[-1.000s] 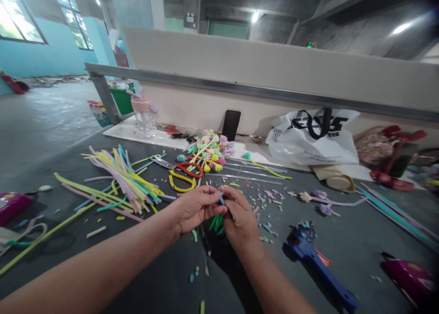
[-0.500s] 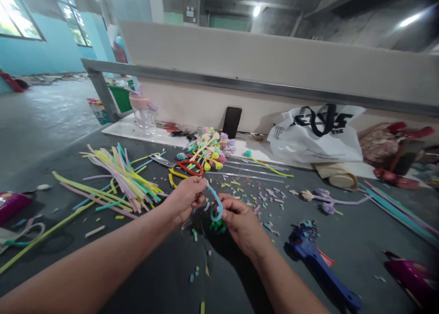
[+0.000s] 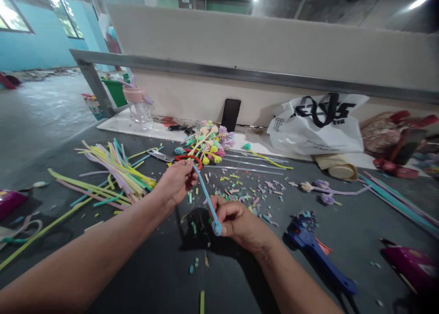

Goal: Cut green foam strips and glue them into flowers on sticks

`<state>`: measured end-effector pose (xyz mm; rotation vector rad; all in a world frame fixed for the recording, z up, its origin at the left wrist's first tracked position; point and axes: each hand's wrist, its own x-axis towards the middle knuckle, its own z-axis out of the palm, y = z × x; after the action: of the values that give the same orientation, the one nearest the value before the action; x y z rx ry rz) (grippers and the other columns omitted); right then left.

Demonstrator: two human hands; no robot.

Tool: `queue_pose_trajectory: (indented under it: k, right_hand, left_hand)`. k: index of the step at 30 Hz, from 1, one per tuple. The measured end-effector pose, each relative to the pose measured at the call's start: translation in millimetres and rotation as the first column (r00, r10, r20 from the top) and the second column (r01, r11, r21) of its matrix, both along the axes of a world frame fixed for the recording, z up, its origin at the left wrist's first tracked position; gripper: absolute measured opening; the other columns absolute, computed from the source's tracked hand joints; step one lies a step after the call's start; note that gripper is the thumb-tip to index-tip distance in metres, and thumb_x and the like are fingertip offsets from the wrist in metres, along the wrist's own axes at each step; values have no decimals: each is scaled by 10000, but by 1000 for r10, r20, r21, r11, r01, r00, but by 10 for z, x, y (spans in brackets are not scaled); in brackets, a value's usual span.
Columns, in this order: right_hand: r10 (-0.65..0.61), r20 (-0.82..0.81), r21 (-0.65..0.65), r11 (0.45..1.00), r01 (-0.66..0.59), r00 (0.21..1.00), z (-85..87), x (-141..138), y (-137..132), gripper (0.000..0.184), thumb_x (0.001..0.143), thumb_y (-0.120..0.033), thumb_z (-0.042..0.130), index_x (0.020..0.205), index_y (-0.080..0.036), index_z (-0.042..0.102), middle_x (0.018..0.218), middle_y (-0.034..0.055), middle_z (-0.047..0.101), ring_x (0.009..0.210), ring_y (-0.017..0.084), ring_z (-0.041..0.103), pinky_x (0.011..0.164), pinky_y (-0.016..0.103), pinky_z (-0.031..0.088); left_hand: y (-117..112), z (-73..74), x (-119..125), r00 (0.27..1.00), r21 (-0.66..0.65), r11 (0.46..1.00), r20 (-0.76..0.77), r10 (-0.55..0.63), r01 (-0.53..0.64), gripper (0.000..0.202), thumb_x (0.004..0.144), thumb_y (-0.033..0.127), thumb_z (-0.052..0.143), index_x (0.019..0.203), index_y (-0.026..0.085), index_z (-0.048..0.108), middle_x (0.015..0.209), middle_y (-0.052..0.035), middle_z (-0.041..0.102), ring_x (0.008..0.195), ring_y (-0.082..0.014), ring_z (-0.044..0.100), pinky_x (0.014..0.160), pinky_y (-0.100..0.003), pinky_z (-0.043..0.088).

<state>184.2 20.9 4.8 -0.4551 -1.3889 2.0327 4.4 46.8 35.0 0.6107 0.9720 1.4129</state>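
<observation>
A blue pipe cleaner (image 3: pixel 206 193) is stretched between my two hands, slanting down to the right, with a small coil at its lower end. My left hand (image 3: pixel 178 179) pinches the upper end. At the coil, the fingers of my right hand (image 3: pixel 236 222) are closed on the stem. Just beyond my left hand lie red-handled scissors (image 3: pixel 190 159), partly hidden. A bunch of pipe-cleaner flowers (image 3: pixel 209 142) in several colours lies behind them. To the left is a loose pile of pipe cleaners (image 3: pixel 118 170).
Small cut bits (image 3: pixel 264 193) are scattered over the dark table. A blue glue gun (image 3: pixel 318 254) lies at right, near a purple flower stem (image 3: pixel 350 192). Behind stand a phone (image 3: pixel 231 114), a clear bottle (image 3: pixel 140 113) and a white bag (image 3: pixel 315 131). Clear sticks (image 3: pixel 247 166) lie mid-table.
The blue pipe cleaner was curved into a hook and is now nearly straight, with a coil at its lower end. My left hand has moved up and left, and my right hand slightly down.
</observation>
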Motion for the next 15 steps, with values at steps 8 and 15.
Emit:
queue_pose_trajectory:
  k: [8,15]
  right_hand:
    - [-78,-104,-211,976,54,992,-7,4,4,126,631,-206,737,689,-177,630,769,-20,539,561,71,473,547,228,370]
    - [-111,-148,-246,966,73,983,-7,51,37,162,644,-236,728,703,-163,596,633,-22,531,553,89,455,563,242,339]
  left_hand:
    - [-124,94,82,981,38,980,-9,-196,196,215,819,348,498,893,148,522,739,-10,545,451,-52,482,383,-160,345]
    - [-114,-12,174,962,43,996,-259,82,-74,318,756,311,584,1019,242,420,848,22,480,577,-63,516,471,-164,386]
